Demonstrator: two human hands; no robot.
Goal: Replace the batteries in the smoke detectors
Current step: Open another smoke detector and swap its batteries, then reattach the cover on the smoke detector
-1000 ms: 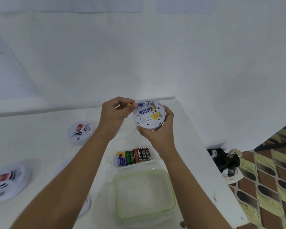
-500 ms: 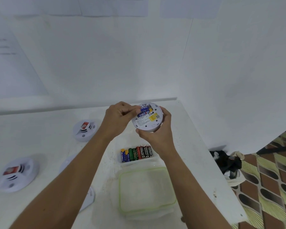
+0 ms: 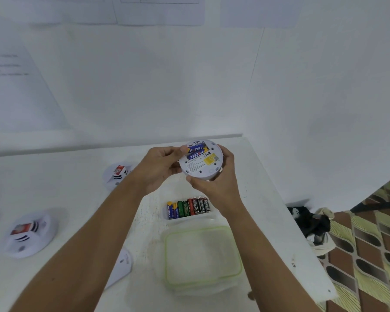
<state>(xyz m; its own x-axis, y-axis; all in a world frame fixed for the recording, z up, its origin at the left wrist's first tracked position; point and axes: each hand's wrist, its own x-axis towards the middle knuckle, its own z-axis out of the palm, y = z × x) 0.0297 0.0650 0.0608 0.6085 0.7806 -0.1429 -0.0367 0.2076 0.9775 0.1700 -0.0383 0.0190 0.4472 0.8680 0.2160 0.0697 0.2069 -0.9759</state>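
The right hand (image 3: 216,188) cups the round white plastic smoke detector (image 3: 204,168) above the white table (image 3: 262,190) while the left hand (image 3: 159,171) pinches its rim, thumb apparently pressing two blue batteries (image 3: 196,152); uneven pressure could spring one loose.

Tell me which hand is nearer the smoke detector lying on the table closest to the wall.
Left. The left hand is just right of that smoke detector; the right hand is farther right, gripping the far side of the held detector.
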